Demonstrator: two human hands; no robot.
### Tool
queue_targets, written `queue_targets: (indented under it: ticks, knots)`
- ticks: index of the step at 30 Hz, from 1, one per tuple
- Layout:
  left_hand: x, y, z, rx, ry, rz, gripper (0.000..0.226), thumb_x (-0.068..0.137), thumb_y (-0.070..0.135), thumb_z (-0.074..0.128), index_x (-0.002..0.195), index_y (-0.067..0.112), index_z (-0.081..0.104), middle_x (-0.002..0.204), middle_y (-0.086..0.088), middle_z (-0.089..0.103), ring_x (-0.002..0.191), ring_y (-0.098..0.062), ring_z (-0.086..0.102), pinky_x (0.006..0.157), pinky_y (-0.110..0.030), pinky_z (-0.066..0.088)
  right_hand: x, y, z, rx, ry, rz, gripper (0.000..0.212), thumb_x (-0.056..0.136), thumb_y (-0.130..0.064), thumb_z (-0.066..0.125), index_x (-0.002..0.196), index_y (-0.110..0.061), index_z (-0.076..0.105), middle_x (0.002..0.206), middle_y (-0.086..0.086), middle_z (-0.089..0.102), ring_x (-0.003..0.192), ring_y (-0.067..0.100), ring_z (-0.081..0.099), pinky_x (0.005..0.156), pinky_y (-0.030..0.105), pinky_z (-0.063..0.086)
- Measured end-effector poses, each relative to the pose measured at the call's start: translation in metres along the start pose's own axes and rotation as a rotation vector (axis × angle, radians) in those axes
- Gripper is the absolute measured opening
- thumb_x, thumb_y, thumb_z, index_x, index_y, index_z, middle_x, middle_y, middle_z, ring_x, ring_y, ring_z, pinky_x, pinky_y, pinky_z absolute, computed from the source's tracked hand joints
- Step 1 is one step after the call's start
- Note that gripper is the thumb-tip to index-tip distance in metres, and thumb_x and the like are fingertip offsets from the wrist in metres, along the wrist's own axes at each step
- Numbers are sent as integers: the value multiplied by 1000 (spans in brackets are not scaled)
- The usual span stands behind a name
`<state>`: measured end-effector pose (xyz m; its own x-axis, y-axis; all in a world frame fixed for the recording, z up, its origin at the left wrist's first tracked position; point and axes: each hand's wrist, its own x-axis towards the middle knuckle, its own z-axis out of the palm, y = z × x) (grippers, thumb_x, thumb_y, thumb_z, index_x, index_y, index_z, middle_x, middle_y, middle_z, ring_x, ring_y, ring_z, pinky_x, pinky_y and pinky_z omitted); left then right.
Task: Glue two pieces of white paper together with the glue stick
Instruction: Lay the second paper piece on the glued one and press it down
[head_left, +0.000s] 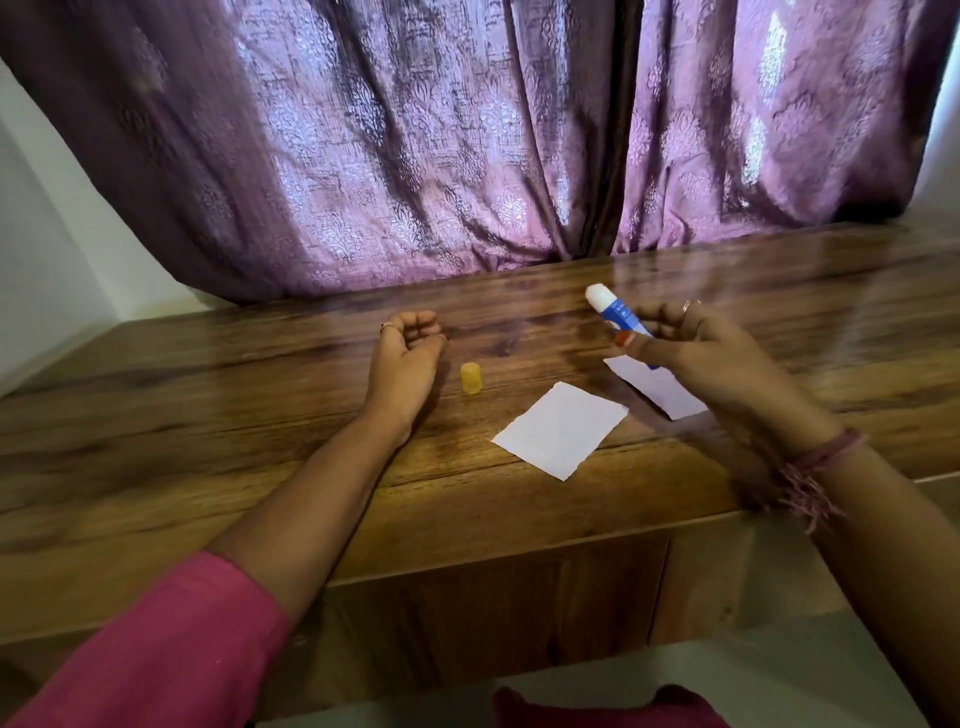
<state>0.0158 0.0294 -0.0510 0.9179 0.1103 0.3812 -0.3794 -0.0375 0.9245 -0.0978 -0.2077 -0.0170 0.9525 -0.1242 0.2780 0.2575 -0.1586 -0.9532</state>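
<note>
My right hand (696, 358) holds the blue and white glue stick (615, 313) above the table, its uncapped white tip pointing up and to the left. Its yellow cap (471, 378) stands on the wood to the left. One white paper (561, 429) lies flat in the middle. A second white paper (660, 391) lies further right, partly hidden under my right hand. My left hand (408, 358) rests on the table left of the cap, its fingers curled shut with nothing in them.
The wooden table (260, 441) runs across the view, its front edge close to me. A purple patterned curtain (467, 145) hangs right behind it. White walls flank both sides. A pink sleeve covers my left forearm.
</note>
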Motion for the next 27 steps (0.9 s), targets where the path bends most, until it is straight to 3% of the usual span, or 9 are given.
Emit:
queue_targets:
  ticks: [6,8,13,16,19,22,27]
  knots:
    - [2,-1,-1,-22,4,-57,21,87,-1,57,102,14,55,90,2,57,77,-5,56,60,-11,48,44,-14,19,-137,-80,28,31,81,2,66,108,-13,62,81,2,63,57,7,58,52,18,48]
    - [4,-2,-1,-17,6,-70,22,86,0,58,101,15,55,90,2,58,77,-6,56,59,-11,48,58,-14,26,-145,-94,44,28,79,1,69,101,-16,64,77,0,62,58,10,56,55,22,46]
    - [5,-3,-1,-17,8,-80,22,86,1,59,99,18,57,89,2,58,76,-6,56,56,-11,47,86,-8,39,-41,-167,52,29,82,1,67,109,-7,62,83,1,67,70,5,62,56,12,48]
    - [6,-3,-1,-37,12,-95,22,86,1,59,96,19,57,89,2,60,75,-5,57,55,-11,48,95,-2,43,-12,-165,36,19,82,0,68,96,-12,65,85,3,68,77,9,64,67,15,52]
    - [6,-4,-1,-57,9,-113,22,86,-1,59,103,13,57,88,1,60,73,-6,57,54,-12,48,95,9,45,-62,-156,3,15,82,0,68,86,-14,65,82,3,68,65,3,65,63,13,52]
    - [7,-4,-1,-42,16,-104,23,86,0,59,106,11,58,89,1,61,74,-6,58,57,-12,49,91,17,50,-211,-219,-66,16,82,4,67,97,-1,63,81,8,65,62,2,62,61,12,49]
    - [6,-3,-1,-22,10,-102,22,86,3,61,105,15,59,93,3,63,79,-4,60,57,-10,48,83,18,58,-350,-326,-119,27,84,1,65,110,5,60,104,33,64,84,23,56,88,43,50]
